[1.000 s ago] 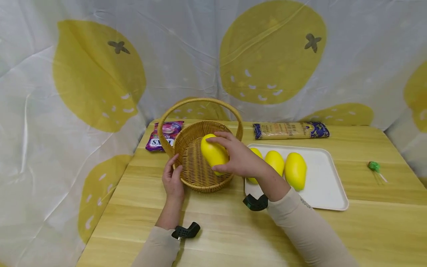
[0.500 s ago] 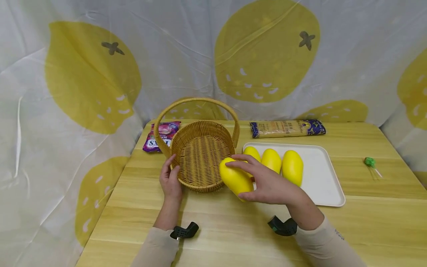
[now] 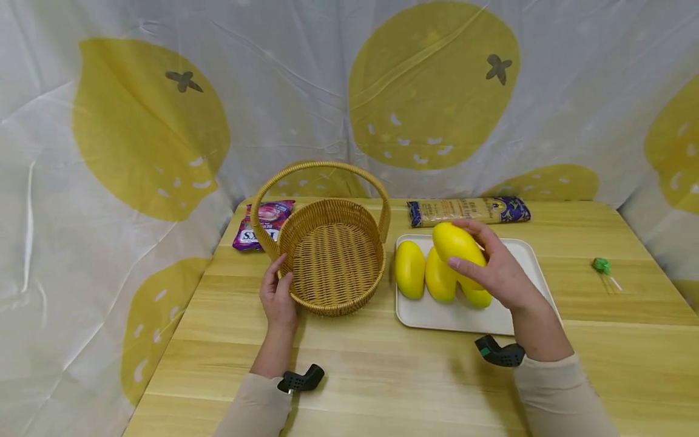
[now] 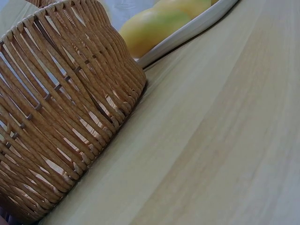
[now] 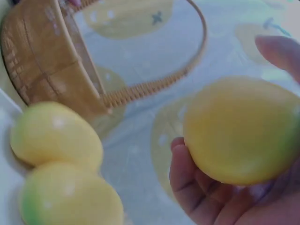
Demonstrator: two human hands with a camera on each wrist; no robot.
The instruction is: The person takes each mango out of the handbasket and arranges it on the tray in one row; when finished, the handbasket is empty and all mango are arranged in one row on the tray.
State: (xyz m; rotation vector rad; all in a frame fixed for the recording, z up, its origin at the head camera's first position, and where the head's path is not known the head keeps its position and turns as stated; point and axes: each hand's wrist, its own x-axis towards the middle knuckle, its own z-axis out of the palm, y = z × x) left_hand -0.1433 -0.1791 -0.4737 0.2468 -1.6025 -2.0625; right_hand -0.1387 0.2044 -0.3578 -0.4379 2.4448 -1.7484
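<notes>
A yellow mango [image 3: 457, 246] is gripped in my right hand [image 3: 499, 267], held above the white tray [image 3: 382, 315]. In the right wrist view my fingers curl under the held mango [image 5: 243, 131]. Three more mangoes lie side by side on the tray; the leftmost mango [image 3: 409, 270] shows whole, the others partly hidden behind the held one. My left hand [image 3: 280, 295] holds the near left rim of the wicker basket [image 3: 333, 267], thumb and fingers at its edge. The basket stands upright with only its woven floor showing inside.
Behind the basket's left side lies a purple snack bag [image 3: 262, 224]. A long noodle packet [image 3: 469, 211] lies behind the tray. To the far right is a green-wrapped lollipop [image 3: 602, 266]. A lemon-print cloth [image 3: 306, 91] hangs along the table's back edge.
My right hand has carried the mango out of the basket, rightward past its rim, to above the tray. My left hand stays at the basket's rim.
</notes>
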